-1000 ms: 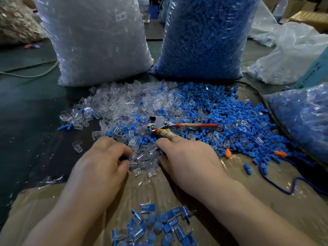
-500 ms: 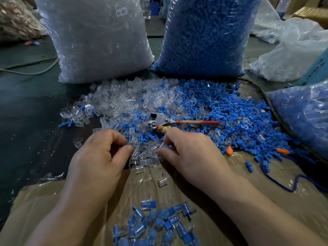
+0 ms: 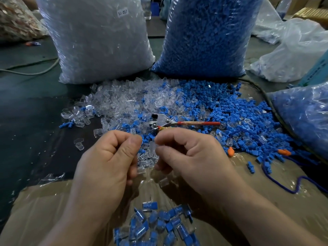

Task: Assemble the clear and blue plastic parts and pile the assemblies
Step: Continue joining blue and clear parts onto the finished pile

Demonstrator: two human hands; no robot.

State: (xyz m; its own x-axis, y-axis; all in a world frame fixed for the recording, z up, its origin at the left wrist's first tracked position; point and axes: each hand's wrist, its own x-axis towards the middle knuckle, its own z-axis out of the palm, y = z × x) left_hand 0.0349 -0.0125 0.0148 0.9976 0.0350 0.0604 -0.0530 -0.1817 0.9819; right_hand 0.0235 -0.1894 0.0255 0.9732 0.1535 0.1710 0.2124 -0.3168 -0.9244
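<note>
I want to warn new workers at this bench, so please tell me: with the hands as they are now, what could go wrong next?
The clear part pinched by the right hand is small and looks blurred; if it slips, it could vanish among the loose clear parts just below. The cutter lies just beyond that hand, so a reaching finger might hit its metal head.

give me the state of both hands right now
Left hand: fingers curled, thumb tip against forefinger; whether it pinches anything cannot be told.
Right hand: closed, pinching a blurred clear plastic part.
</note>
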